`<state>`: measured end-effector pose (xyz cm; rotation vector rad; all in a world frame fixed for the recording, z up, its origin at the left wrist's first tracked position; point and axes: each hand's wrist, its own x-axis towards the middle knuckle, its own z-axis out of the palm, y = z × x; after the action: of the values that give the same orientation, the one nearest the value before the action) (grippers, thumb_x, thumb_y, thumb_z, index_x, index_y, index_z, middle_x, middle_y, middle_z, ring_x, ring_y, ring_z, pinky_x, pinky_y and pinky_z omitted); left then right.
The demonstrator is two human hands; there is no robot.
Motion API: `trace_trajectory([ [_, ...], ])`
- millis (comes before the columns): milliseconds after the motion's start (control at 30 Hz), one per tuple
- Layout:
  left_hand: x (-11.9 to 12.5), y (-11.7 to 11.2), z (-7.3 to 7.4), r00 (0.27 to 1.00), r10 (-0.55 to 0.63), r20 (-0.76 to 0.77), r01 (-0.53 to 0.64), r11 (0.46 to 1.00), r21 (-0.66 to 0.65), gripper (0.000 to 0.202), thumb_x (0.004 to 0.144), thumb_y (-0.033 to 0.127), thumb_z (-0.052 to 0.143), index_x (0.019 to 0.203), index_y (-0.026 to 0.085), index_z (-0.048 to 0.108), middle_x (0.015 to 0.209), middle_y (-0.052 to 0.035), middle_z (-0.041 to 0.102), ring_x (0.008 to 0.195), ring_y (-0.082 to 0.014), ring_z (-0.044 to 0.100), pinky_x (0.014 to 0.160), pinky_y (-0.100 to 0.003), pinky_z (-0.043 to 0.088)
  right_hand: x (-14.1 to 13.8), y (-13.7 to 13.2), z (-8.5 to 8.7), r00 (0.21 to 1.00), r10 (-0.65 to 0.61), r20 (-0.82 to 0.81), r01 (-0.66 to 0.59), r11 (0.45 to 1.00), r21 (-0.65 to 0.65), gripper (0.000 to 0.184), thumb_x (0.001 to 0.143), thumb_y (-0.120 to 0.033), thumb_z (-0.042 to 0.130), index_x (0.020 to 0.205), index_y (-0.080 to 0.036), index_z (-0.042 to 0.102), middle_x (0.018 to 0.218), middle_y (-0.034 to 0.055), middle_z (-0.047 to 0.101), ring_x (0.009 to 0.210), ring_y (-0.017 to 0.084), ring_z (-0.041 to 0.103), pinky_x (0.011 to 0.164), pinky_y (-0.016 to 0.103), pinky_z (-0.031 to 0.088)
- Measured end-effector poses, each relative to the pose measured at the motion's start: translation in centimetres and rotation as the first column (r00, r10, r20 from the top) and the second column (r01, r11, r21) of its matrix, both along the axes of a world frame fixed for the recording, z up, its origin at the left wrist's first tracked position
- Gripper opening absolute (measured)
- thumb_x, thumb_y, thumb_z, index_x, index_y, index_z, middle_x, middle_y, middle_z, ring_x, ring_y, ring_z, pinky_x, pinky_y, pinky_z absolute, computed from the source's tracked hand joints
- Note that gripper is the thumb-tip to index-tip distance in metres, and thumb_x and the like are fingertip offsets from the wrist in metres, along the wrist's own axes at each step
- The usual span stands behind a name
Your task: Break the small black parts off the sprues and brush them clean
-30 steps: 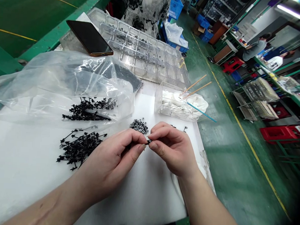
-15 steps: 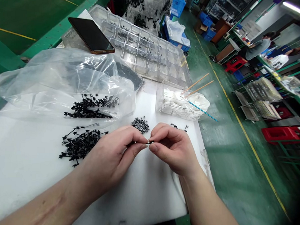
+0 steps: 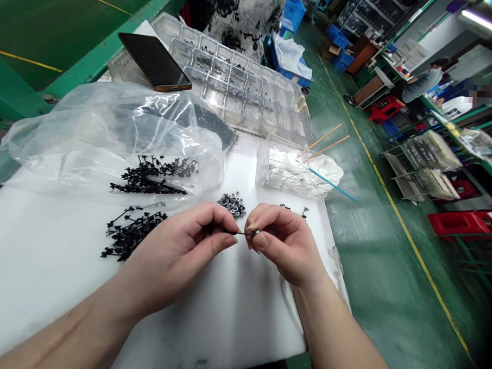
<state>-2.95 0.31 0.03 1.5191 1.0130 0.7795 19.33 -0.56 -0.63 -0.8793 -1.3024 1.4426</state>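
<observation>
My left hand (image 3: pixel 181 252) is closed in a pinch on a thin black stick-like part (image 3: pixel 243 234). Between the fingertips of both hands its narrow shaft shows. At the right end of the shaft, my right hand (image 3: pixel 290 243) pinches a small silvery ring-like piece (image 3: pixel 256 233), partly hidden by the fingers. Just beyond the hands lies a heap of small black and silver rings (image 3: pixel 232 204). Left of my left hand is a pile of black stick-like parts (image 3: pixel 132 234). A few more dark parts (image 3: pixel 305 212) lie behind my right hand.
A clear plastic bag (image 3: pixel 81 128) with more black parts covers the table's left back. A phone (image 3: pixel 155 61) rests on a compartment tray (image 3: pixel 257 106) of small pieces. A clear box (image 3: pixel 266 177) holds white cloth and thin sticks. The white table (image 3: pixel 239 331) ends at the right.
My fingertips have drawn slightly apart, so the black shaft now shows between them. The silvery piece at my right fingertips is easier to see. The view has shifted a little.
</observation>
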Motion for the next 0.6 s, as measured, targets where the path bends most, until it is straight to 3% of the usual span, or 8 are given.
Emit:
trace_trajectory([
  [133,-0.2,0.2,-0.4,0.985,0.039,0.170,-0.015,0.990,-0.139,0.002,0.100,0.033,0.075,0.099,0.032,0.076,0.094,0.0047,0.073,0.087,-0.0129,0.066,0.075,-0.021,0.053,-0.1,-0.1,0.2,0.984,0.009,0.181,-0.027,0.995,0.100,0.009,0.090,-0.026,0.081,0.097,-0.024,0.076,0.090,0.0027,0.070,0.081,0.016,0.065,0.072,0.030,0.052],
  [267,0.3,0.1,-0.7,0.919,0.100,0.381,0.023,0.952,-0.306,0.010,0.097,0.030,0.080,0.107,0.033,0.080,0.099,0.0033,0.077,0.094,-0.0129,0.071,0.083,-0.020,0.057,-0.6,0.0,0.4,0.934,0.044,0.355,-0.130,0.966,0.222,0.007,0.093,-0.029,0.076,0.097,-0.023,0.075,0.088,0.0035,0.072,0.079,0.017,0.065,0.072,0.032,0.054],
  [433,0.5,-0.1,-0.9,0.922,0.178,0.345,-0.062,0.945,-0.321,0.021,0.094,0.032,0.084,0.113,0.031,0.076,0.096,0.0027,0.072,0.089,-0.0116,0.069,0.078,-0.017,0.058,-0.1,-0.2,0.6,0.917,0.033,0.397,-0.152,0.950,0.272,0.017,0.091,-0.024,0.077,0.108,-0.024,0.075,0.089,0.0022,0.071,0.075,0.015,0.064,0.070,0.032,0.053],
  [500,0.3,-0.1,-1.0,0.932,0.200,0.301,-0.099,0.942,-0.320,0.020,0.095,0.034,0.083,0.111,0.030,0.072,0.099,0.0024,0.072,0.090,-0.0115,0.069,0.078,-0.017,0.058,1.3,-0.1,0.7,0.911,-0.168,0.377,0.047,0.950,0.310,0.016,0.092,-0.025,0.076,0.109,-0.025,0.076,0.090,0.0020,0.070,0.077,0.015,0.063,0.070,0.031,0.052],
  [533,0.2,-0.1,-1.1,0.940,0.204,0.275,-0.112,0.942,-0.317,0.019,0.096,0.035,0.082,0.109,0.029,0.070,0.099,0.0021,0.072,0.091,-0.0117,0.068,0.078,-0.017,0.058,2.3,0.1,0.7,0.875,-0.341,0.344,0.221,0.913,0.343,0.013,0.094,-0.026,0.075,0.107,-0.025,0.076,0.087,0.0017,0.068,0.075,0.015,0.062,0.068,0.031,0.051],
  [567,0.1,-0.1,-1.1,0.947,0.203,0.249,-0.120,0.943,-0.312,0.019,0.096,0.036,0.082,0.106,0.028,0.069,0.099,0.0017,0.071,0.091,-0.0122,0.068,0.079,-0.018,0.058,3.5,0.5,0.7,0.794,-0.535,0.289,0.419,0.825,0.378,0.011,0.096,-0.028,0.073,0.106,-0.025,0.076,0.085,0.0011,0.066,0.073,0.014,0.060,0.067,0.030,0.050],
  [600,0.0,0.0,-1.2,0.953,0.198,0.228,-0.124,0.945,-0.304,0.020,0.095,0.038,0.082,0.103,0.028,0.067,0.098,0.0013,0.071,0.091,-0.0128,0.068,0.078,-0.019,0.058,4.8,0.9,0.6,0.666,-0.716,0.208,0.608,0.683,0.404,0.011,0.096,-0.029,0.072,0.106,-0.025,0.074,0.085,0.0004,0.064,0.071,0.014,0.058,0.065,0.030,0.049],
])
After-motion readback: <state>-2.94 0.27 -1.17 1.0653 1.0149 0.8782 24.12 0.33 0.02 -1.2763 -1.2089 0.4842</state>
